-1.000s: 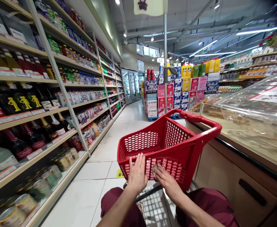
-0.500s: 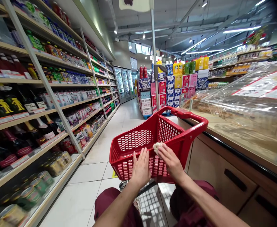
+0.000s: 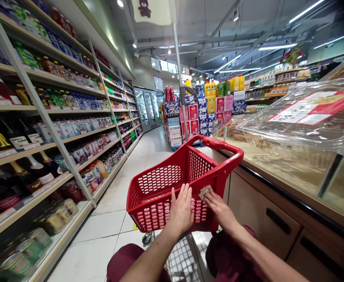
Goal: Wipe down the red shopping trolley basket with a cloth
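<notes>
A red plastic shopping cart [image 3: 157,181] with perforated walls stands in front of my knees, its handle toward the right. My left hand [image 3: 181,207] lies flat against the near side wall, fingers stretched upward and holding nothing. To its right, my right hand [image 3: 220,209] presses a crumpled, greyish-white cloth [image 3: 205,192] against the cart's side, just below the upper rim near the handle end. Part of the cloth is hidden under the fingers. The cart's basket shows no goods inside.
Shelves [image 3: 80,167] of bottles and cans run along the left. At right stands a wooden counter [image 3: 262,211] with clear plastic food boxes [image 3: 307,117] on top. Stacked drink cartons [image 3: 193,117] and a metal pole [image 3: 179,58] are behind the cart. White floor tiles [image 3: 101,231] lie at left.
My right hand has moved the cloth right along the cart's side, toward the handle end. My left hand stays flat on the wall, a little further right. The view has turned slightly right.
</notes>
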The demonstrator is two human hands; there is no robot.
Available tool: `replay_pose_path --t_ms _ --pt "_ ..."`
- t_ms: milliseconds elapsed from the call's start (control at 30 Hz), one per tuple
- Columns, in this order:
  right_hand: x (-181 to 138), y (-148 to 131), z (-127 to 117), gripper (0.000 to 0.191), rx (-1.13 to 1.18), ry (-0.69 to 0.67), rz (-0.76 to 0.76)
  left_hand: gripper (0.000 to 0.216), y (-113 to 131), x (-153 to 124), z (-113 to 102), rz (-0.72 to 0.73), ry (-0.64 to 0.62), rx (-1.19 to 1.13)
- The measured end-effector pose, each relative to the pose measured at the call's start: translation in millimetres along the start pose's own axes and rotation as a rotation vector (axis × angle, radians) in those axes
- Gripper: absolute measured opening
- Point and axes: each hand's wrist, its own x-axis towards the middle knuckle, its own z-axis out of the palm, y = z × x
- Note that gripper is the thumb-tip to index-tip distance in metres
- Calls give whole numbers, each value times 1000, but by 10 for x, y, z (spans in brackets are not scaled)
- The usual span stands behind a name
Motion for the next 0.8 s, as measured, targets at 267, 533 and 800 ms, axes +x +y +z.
replay_pose_path --t_ms 267,533,800 --pt "25 244 -268 42 -34 92 103 68 92 174 -41 20 -27 -52" --pt "174 538 -519 44 -28 72 122 70 72 187 32 -38 -39 -49" --pt "910 670 -456 42 -120 23 96 72 94 187 32 -70 -77 -19"
